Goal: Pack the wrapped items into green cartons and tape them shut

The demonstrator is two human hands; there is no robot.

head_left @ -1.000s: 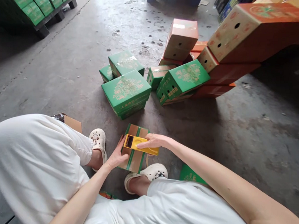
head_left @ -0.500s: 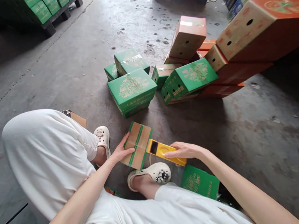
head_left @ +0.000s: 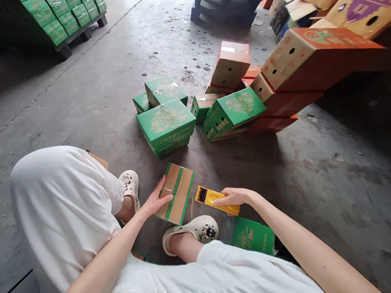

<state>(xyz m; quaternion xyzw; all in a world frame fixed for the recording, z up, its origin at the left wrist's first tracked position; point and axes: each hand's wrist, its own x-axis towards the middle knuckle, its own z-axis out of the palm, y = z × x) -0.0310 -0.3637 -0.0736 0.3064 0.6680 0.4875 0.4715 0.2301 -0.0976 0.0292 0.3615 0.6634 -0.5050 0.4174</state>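
Left hand on box, clog below

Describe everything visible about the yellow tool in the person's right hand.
The yellow tool is a long, flat, plastic-looking body with a dark rectangular opening near its far end. It is tilted, that end pointing toward the small green box but apart from it, with a gap of floor between. The right hand grips its near end from above, fingers over the top. It sits just above the white clog; whether it touches the floor cannot be told.

Green cartons beside tumbled orange boxes.
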